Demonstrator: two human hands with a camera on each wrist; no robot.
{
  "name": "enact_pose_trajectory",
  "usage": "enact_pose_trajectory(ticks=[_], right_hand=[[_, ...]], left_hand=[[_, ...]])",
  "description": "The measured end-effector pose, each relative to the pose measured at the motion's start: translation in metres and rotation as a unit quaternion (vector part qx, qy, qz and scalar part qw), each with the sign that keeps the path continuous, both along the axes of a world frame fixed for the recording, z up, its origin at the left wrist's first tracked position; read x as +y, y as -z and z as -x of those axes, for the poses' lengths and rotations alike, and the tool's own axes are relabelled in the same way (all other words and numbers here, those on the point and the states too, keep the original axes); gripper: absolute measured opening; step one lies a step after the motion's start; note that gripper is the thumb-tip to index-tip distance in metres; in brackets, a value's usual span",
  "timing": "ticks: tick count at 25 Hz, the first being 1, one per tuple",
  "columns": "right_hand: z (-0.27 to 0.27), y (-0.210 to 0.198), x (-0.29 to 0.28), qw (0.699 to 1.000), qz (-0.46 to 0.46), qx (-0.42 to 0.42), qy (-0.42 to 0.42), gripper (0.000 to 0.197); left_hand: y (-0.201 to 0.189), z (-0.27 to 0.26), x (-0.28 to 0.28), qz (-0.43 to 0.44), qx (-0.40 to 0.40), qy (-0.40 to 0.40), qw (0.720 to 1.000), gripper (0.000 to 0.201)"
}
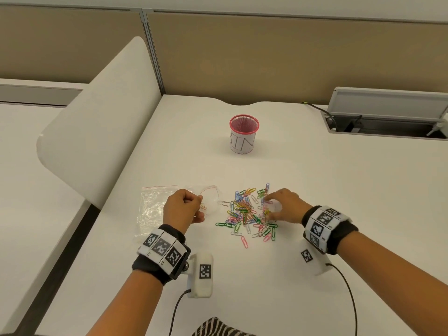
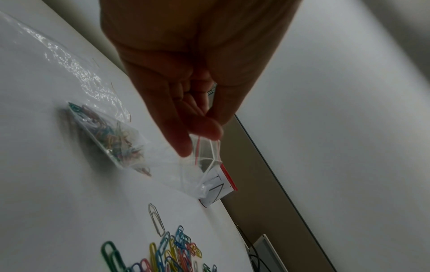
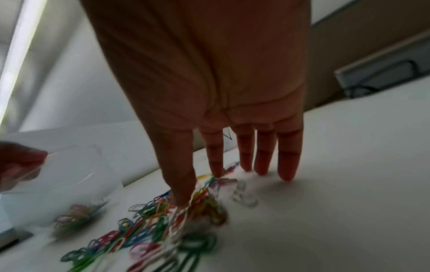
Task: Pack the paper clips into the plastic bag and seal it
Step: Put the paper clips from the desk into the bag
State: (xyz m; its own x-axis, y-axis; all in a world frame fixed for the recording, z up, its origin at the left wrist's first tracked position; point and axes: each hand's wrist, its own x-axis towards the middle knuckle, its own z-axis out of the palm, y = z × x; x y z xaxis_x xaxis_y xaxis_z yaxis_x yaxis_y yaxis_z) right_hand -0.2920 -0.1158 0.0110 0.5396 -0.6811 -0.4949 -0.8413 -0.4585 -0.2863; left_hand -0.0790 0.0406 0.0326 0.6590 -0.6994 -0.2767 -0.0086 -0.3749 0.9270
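Colourful paper clips [image 1: 249, 212] lie in a loose pile on the white desk [image 1: 339, 190]. My left hand [image 1: 194, 202] pinches the rim of a small clear zip bag [image 1: 211, 197] with a red seal line, just left of the pile. In the left wrist view the hand [image 2: 204, 132] holds the bag [image 2: 163, 162] with its mouth open, and several clips [image 2: 111, 136] sit in its bottom corner. My right hand [image 1: 271, 204] is over the pile, fingers pointing down. In the right wrist view its straight fingertips [image 3: 217, 174] touch the pile [image 3: 163, 220].
A second clear bag [image 1: 155, 209] lies flat left of my left hand. A pink mesh cup marked BIN [image 1: 244, 134] stands behind the pile. A cable hatch [image 1: 388, 117] is open at the back right. A white divider [image 1: 97, 117] borders the desk's left side.
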Motion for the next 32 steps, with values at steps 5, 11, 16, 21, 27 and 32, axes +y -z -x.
enact_pose_trajectory(ticks=[5, 11, 16, 21, 27, 32], right_hand=[[-0.001, 0.014, 0.018, 0.997, 0.03, -0.067, -0.018, 0.036], [0.001, 0.007, 0.009, 0.98, 0.011, -0.183, 0.081, 0.005], [0.002, 0.001, -0.003, 0.905, -0.089, -0.332, 0.251, 0.022], [-0.004, -0.01, 0.007, 0.67, -0.361, -0.483, 0.434, 0.012], [-0.009, -0.006, 0.013, 0.521, -0.474, -0.51, 0.494, 0.029], [-0.015, -0.001, 0.014, 0.576, -0.463, -0.491, 0.461, 0.02]], left_hand=[[0.002, -0.002, 0.001, -0.002, -0.002, -0.001, 1.0, 0.017], [0.001, -0.003, 0.003, 0.005, -0.002, -0.007, 1.0, 0.018], [0.004, -0.001, 0.005, 0.005, -0.005, -0.003, 1.0, 0.018], [0.004, -0.001, 0.004, 0.002, -0.008, 0.003, 1.0, 0.018], [0.003, -0.001, 0.005, 0.003, -0.005, 0.004, 1.0, 0.017], [0.003, -0.001, 0.007, 0.001, -0.004, 0.0, 1.0, 0.017]])
